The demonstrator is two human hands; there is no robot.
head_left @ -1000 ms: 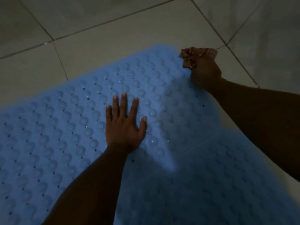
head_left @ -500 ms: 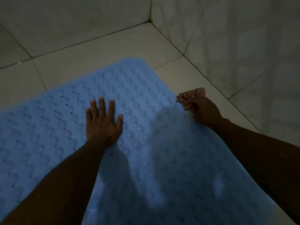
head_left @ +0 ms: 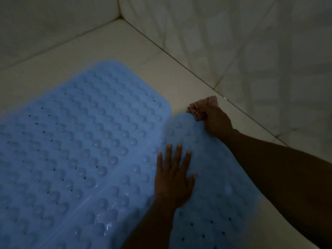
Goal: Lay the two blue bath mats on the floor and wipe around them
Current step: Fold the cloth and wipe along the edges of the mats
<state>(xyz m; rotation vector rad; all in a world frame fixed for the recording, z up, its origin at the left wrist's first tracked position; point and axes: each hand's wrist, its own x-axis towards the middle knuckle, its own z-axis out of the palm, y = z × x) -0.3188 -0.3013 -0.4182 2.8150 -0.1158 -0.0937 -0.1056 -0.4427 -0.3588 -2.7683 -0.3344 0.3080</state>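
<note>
Two blue bath mats lie flat on the pale tiled floor (head_left: 125, 45), in a corner where two tiled walls (head_left: 251, 42) meet. The bigger-looking left mat (head_left: 80, 150) is covered w/ rows of raised bumps and small drain holes, its rounded far end pointing toward the corner. The right mat (head_left: 215, 212) lies alongside it, long edges touching or slightly overlapping; light is too dim to say which. Its rounded far end sits a bit nearer the camera than the left mat's.

The left hand (head_left: 173, 182) is laid palm-down on the right mat, just beside the seam btwn the mats, fingers straight and spread, thumb out to the side, holding nothing.

The right hand (head_left: 215, 123) is clenched into a fist round a bunched reddish checked cloth (head_left: 201, 106). The fist rests at the far end of the right mat, on its edge nearest the wall, and the cloth sticks out past the knuckles onto the floor strip btwn mat and wall. The cloth prob. touches the mat's rim, though blur makes that unclear. The right forearm crosses over the mat's right side.
</note>
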